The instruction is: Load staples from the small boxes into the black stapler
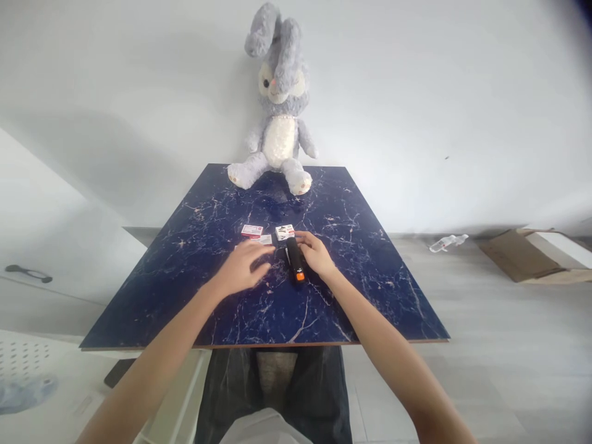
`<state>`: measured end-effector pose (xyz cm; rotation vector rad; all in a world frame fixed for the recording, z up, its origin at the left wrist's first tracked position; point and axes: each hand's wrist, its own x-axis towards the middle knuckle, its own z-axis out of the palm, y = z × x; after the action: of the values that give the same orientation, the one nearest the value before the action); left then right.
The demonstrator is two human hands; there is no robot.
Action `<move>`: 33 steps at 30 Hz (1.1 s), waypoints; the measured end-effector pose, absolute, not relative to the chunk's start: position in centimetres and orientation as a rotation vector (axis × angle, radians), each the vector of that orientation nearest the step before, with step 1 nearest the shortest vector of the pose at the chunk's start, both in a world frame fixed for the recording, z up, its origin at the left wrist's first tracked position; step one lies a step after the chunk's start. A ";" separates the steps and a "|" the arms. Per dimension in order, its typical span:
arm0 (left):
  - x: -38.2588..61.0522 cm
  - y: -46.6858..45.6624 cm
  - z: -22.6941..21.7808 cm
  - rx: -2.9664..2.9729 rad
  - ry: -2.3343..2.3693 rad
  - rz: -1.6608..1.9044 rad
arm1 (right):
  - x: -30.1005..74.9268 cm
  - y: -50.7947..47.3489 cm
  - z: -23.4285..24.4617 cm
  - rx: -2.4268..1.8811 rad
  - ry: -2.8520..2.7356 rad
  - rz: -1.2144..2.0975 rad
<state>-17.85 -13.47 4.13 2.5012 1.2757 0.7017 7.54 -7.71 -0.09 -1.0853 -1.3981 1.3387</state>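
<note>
A black stapler (pixel 295 262) with an orange end lies on the dark blue marbled table (pixel 351 290). Just beyond its far end sits a small white box (pixel 284 232) with dark and red print. My right hand (pixel 317 254) is along the stapler's right side, its fingertips reaching to the white box's right edge; whether they press on either is unclear. To the left, my left hand (pixel 243 266) hovers over or rests near the table with thumb and fingers apart, holding nothing visible. Beyond it lie a red and white box (pixel 252 230) and another small white box (pixel 262 239), partly covered by that hand.
A grey plush rabbit (pixel 280 135) sits at the table's far edge against the wall. On the floor to the right are a clear plastic bottle (pixel 448 242) and an open cardboard box (pixel 518 254). A white cabinet with a dark handle (pixel 28 272) stands at left.
</note>
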 end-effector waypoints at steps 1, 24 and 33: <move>-19.1 -12.9 4.3 2.481 1.367 0.690 | 7.5 -7.7 -0.1 -1.094 -1.420 1.324; -20.5 -11.0 2.5 2.494 1.544 0.759 | 8.5 -8.5 2.1 -1.228 -1.896 0.959; -20.3 -11.1 2.3 2.448 1.545 0.743 | 8.6 -8.4 2.0 -1.221 -1.930 0.935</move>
<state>-20.33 -11.08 2.33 2.4481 1.5445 0.7428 8.63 -8.43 1.96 -1.2206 -1.9304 0.9354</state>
